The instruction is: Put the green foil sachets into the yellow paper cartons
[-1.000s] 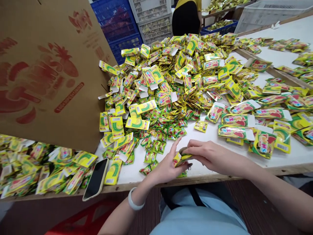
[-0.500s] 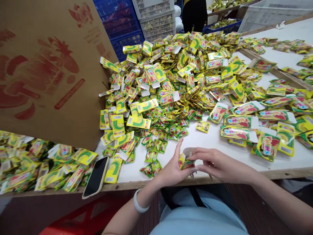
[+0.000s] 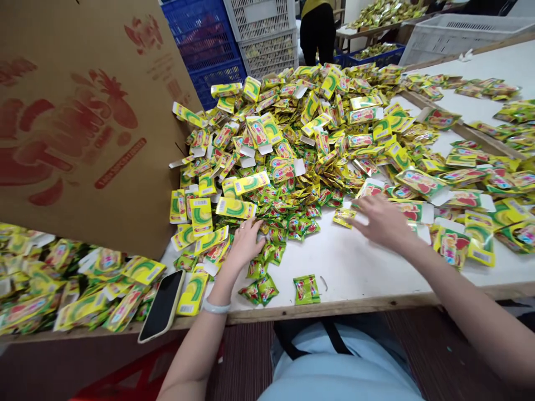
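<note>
My left hand (image 3: 246, 240) reaches onto the near side of the pile, fingertips among small green candy sachets (image 3: 296, 225); its fingers are slightly spread and I see nothing held. My right hand (image 3: 383, 224), a little blurred, is stretched out with fingers apart. Its fingertips are beside a single yellow sachet (image 3: 343, 217), and small flattened packets with white flaps (image 3: 452, 245) lie partly under and beyond it. Close to the table's front edge lies a green sachet (image 3: 306, 289) with a thin dark curved strip (image 3: 324, 283) beside it.
A large printed carton (image 3: 83, 122) stands at left. A phone (image 3: 162, 306) overhangs the wooden table edge (image 3: 368, 304). The big heap of yellow packets (image 3: 309, 111) fills the middle. Behind are stacked blue crates (image 3: 204, 39), white crates (image 3: 267, 33) and a person (image 3: 317, 30).
My hands were together around a small packet near the front edge. They have parted, left to the sachets, right up and rightward. The green sachet at the edge is now visible.
</note>
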The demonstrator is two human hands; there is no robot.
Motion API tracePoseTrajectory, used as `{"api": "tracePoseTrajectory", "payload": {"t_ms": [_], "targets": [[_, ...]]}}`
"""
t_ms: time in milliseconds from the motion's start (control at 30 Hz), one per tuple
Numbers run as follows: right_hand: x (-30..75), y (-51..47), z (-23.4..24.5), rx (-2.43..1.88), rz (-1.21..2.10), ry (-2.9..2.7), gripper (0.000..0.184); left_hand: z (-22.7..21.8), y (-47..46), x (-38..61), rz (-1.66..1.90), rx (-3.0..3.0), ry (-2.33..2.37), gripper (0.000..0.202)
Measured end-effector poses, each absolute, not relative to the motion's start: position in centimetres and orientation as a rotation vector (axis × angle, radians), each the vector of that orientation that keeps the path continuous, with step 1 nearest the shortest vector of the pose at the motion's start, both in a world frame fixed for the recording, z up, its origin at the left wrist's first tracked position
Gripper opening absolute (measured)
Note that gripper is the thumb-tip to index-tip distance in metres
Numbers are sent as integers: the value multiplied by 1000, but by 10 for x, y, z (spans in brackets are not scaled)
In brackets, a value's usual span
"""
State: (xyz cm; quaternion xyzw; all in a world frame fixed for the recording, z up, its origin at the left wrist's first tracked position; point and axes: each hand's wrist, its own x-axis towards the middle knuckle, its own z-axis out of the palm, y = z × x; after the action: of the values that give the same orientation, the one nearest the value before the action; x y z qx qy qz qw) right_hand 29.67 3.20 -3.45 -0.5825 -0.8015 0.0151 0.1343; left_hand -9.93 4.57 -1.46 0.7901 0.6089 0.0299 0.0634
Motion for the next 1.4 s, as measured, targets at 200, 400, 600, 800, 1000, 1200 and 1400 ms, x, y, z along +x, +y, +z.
{"api": "tracePoseTrajectory", "payload": {"t_ms": [200,400,600,800,1000,1200,1400], "targets": [[232,39,-55,-1710,-79,-2501,21,-8,27,-78,542,2522,1865,31],[242,32,-49,-1403,659,-1819,25,-27,32,-37,538,2995,1139,20],[239,12,-33,-1105,1348,-1366,37,-44,54,-33,876,2757,1166,11],[225,7,-23,-979,1431,-1448,32,-23,35,-31,902,2478,1242,21],[222,9,-28,-982,1430,-1424,34,-51,47,-30,601,2945,1178,16],[224,2,-30,-941,1356,-1427,28,-31,40,-21,1059,2184,1231,22],[195,4,-27,-921,1023,-1618,17,0,1,4,1045,1376,1107,44]]}}
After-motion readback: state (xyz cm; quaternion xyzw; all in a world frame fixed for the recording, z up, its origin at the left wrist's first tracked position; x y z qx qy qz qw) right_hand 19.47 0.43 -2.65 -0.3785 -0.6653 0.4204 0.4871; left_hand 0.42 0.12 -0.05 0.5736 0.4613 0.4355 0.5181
